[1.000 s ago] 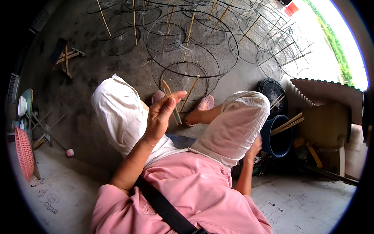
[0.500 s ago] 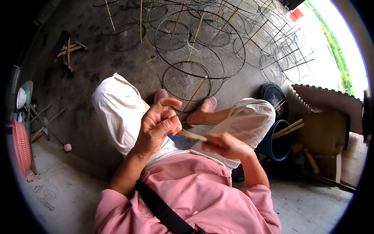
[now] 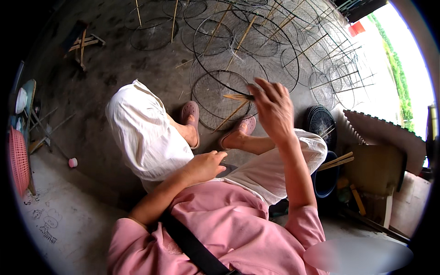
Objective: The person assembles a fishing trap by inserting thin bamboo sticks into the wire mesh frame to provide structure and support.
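Observation:
My right hand [image 3: 275, 107] is raised above my right knee. Its fingers are closed around a slim tan tool [image 3: 236, 96] with a pointed end and a dark body, which looks like a netting needle. Low over my lap, my left hand [image 3: 206, 166] has its fingers curled together; what they hold, if anything, is hidden. Beyond my feet stands a hooped net trap [image 3: 245, 59] with black rings, fine mesh and bamboo sticks. The raised hand overlaps its near rings in the picture but seems apart from it.
More hooped nets [image 3: 330, 68] spread over the far floor. At right are a coil of dark netting [image 3: 321, 121], a blue bucket [image 3: 325, 183] with sticks and a brown panel [image 3: 382, 126]. A pink basket [image 3: 18, 160] stands at left; a small wooden stool [image 3: 82, 46] lies farther off.
My right hand has swung up and forward with the pointed tool, away from the left. My left hand has dropped toward my lap, and its raised index finger has come down.

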`<action>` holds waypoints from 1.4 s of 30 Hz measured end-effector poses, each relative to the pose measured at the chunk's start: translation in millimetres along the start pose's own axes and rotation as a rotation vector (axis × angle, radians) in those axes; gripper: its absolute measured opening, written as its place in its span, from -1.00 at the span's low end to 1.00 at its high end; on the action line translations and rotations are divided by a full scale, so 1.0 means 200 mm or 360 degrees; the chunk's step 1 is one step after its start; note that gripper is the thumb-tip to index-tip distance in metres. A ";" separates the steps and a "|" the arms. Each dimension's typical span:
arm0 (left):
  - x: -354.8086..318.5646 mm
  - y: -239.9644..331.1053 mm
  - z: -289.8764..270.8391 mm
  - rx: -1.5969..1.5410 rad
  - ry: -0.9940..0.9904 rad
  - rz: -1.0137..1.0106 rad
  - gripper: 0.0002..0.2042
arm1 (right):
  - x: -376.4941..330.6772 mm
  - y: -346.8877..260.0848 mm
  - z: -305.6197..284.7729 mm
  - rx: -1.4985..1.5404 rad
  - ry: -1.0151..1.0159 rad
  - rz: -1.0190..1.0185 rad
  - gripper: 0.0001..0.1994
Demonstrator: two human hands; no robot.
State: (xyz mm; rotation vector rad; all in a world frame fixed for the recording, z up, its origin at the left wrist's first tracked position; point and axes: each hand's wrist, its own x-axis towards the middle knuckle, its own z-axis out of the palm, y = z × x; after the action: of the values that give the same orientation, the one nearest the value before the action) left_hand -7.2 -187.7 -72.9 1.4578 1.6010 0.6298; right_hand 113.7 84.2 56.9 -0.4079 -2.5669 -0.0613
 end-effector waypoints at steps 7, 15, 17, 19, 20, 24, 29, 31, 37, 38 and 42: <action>0.11 -0.17 -0.08 0.0067 0.0019 -0.0004 -0.52 | -0.16 0.32 -0.04 0.0258 -0.0059 0.0417 -0.76; 0.36 -0.42 -0.46 0.0039 0.1276 -0.0061 -0.34 | -0.51 1.01 -0.33 0.1327 0.1025 0.1801 -0.83; 0.48 -0.30 -0.61 0.0115 0.1522 0.0121 -0.33 | -0.70 1.11 -0.29 0.1479 0.1039 0.1835 -0.81; 0.55 -0.18 -0.76 -0.0089 0.1559 0.0261 -0.36 | -0.83 1.17 -0.23 0.1634 0.1071 0.1864 -0.81; 0.58 -0.14 -0.81 -0.0344 0.1489 0.0336 -0.38 | -0.88 1.18 -0.19 0.1688 0.1083 0.1894 -0.81; 0.62 0.00 -0.86 -0.1057 0.1298 0.0394 -0.61 | -0.98 1.22 -0.10 0.1921 0.1076 0.2066 -0.83; 0.58 0.05 -1.03 -0.1630 0.1349 0.0370 -0.65 | -1.04 1.31 -0.04 0.2021 0.0884 0.2131 -0.83; 0.57 0.09 -1.09 -0.1802 0.1288 0.0307 -0.66 | -1.06 1.36 -0.01 0.2016 0.0816 0.2136 -0.82; 0.56 0.17 -1.15 -0.1822 0.1201 0.0240 -0.72 | -1.05 1.37 0.07 0.1986 0.0740 0.2159 -0.82; 0.56 0.17 -1.15 -0.1823 0.1203 0.0237 -0.72 | -1.04 1.37 0.06 0.1985 0.0734 0.2170 -0.83; 0.56 0.15 -1.18 -0.1956 0.1142 0.0264 -0.68 | -1.02 1.37 0.07 0.1995 0.0730 0.2200 -0.82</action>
State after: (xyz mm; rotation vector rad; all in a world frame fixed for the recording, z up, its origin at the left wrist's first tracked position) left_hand -186.0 -31.3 41.8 0.4121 1.0977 1.9435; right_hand 354.6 291.3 -71.3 -1.2455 -1.0352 1.5538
